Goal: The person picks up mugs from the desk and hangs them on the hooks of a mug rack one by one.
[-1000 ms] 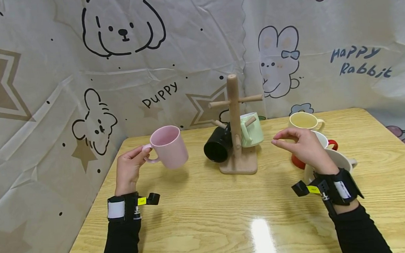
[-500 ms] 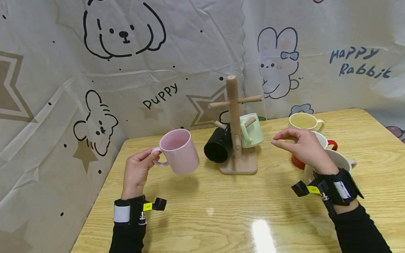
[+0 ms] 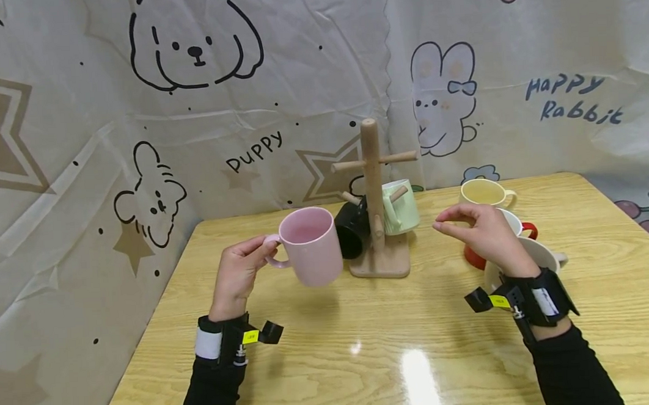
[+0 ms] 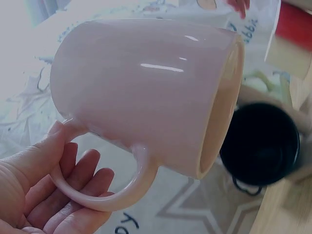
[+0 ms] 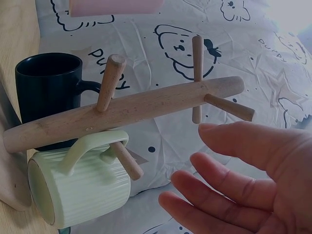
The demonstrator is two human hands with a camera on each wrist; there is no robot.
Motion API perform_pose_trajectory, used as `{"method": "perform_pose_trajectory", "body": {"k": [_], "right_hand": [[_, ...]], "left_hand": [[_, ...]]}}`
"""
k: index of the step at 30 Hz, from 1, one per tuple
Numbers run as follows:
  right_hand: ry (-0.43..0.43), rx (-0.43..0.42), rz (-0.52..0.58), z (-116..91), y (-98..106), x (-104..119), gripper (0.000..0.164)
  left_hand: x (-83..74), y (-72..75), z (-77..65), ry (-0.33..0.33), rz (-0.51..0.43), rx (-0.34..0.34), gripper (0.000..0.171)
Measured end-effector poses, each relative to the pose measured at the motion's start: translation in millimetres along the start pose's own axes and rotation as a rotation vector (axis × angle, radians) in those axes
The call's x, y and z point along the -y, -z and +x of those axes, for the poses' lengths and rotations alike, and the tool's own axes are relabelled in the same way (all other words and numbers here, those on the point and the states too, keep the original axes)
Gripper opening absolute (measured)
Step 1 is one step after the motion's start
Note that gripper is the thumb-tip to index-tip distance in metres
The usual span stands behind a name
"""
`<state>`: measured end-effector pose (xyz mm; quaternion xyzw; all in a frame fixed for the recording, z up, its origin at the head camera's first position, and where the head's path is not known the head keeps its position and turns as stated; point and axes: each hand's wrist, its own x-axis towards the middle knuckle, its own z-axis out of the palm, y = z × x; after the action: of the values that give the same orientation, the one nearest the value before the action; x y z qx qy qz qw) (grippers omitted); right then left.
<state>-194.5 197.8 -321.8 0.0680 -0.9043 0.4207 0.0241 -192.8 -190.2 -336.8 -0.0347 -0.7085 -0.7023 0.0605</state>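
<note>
My left hand [image 3: 239, 274] pinches the handle of a pink mug [image 3: 315, 252] and holds it above the table, just left of a wooden mug tree [image 3: 373, 187]. In the left wrist view, thumb and fingers close on the handle near the mug's base. A black mug [image 3: 352, 228] and a light green mug [image 5: 83, 187] hang on the lower pegs of the tree. The pink mug overlaps the black one in the head view. To the right of the tree my right hand [image 3: 486, 234] hovers, holding nothing, its fingers loosely bent.
Behind and below my right hand stand a yellow mug [image 3: 484, 192], a white-and-red mug [image 3: 475, 258] and a larger cream mug [image 3: 544, 255]. The wooden table [image 3: 366, 371] meets a printed cloth [image 3: 242, 103] at the back and left.
My left hand has carried the pink mug rightward and slightly nearer to me, up to the black mug's side in the head view. My right hand has stayed put.
</note>
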Motion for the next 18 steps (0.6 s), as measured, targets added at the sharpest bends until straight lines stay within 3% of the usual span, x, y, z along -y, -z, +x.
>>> {"method": "perform_pose_trajectory", "body": {"k": [4, 11, 18], "right_hand": [[-0.003, -0.003, 0.003, 0.0, 0.1, 0.2, 0.041], [-0.008, 0.011, 0.009, 0.3, -0.2, 1.5, 0.042], [-0.016, 0.025, 0.007, 1.0, -0.6, 2.1, 0.042]], "left_hand": [[-4.2, -8.8, -3.0, -0.002, -0.001, 0.027, 0.011], [-7.8, -25.4, -7.9, 0.034, 0.042, 0.073, 0.034], [-9.7, -43.0, -13.6, 0.018, 0.064, 0.118, 0.032]]}}
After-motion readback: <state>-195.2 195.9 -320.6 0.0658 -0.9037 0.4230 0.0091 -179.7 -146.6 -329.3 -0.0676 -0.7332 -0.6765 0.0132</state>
